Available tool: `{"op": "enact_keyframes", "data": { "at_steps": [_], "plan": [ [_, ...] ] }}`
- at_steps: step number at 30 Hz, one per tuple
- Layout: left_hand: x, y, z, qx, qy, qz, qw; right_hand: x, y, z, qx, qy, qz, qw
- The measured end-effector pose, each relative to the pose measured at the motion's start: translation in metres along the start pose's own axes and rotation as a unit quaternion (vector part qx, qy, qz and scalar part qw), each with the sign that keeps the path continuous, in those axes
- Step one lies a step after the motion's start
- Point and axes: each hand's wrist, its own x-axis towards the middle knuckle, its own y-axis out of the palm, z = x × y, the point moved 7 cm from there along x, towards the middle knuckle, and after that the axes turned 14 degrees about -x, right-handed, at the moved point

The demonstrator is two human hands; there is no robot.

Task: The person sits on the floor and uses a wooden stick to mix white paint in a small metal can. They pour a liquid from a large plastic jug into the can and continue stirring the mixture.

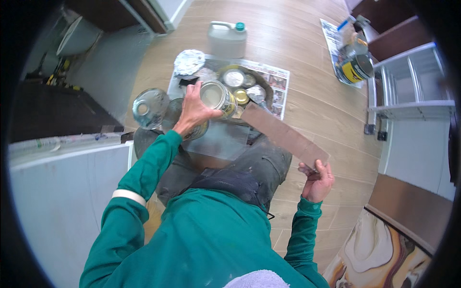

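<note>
My left hand [194, 109] is closed round the rim and side of a metal paint can [226, 102], with the thumb toward me and the fingers on the far side. Its pale round top faces up at me. Out to the right, my right hand [318, 181] pinches one end of a long, flat brown strip [285, 133]; whether it is sandpaper or thin board, I cannot tell. The strip's far end reaches close to the can's right side. Under my left wrist stands another can [198, 130], mostly hidden.
Newspaper [279, 77] lies under a round tray of lids and small tins [234, 78]. Around it are a foil-covered item [189, 62], a jug with a green cap [227, 41] and a clear plastic bottle [150, 108]. A black-and-yellow bucket [355, 68] and a ladder [413, 79] stand right.
</note>
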Motion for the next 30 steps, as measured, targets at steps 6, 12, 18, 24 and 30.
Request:
{"op": "enact_keyframes", "data": {
  "at_steps": [6, 12, 18, 24, 30],
  "plan": [
    [-0.067, -0.099, -0.013, 0.028, 0.016, -0.064, 0.997, 0.012, 0.091, 0.029, 0.022, -0.042, 0.102, 0.994],
    [-0.111, -0.125, 0.019, 0.067, -0.022, -0.088, 0.994, -0.012, 0.198, 0.048, -0.071, -0.126, 0.227, 0.963],
    [-0.129, -0.127, 0.027, 0.101, 0.038, -0.096, 0.989, -0.054, 0.264, 0.053, -0.224, -0.214, 0.330, 0.892],
    [-0.131, -0.128, 0.021, 0.098, 0.061, -0.100, 0.988, -0.088, 0.308, 0.063, -0.352, -0.423, 0.295, 0.781],
    [-0.129, -0.124, 0.019, 0.099, 0.062, -0.084, 0.990, -0.104, 0.330, 0.062, -0.390, -0.502, 0.277, 0.720]
  ]
}}
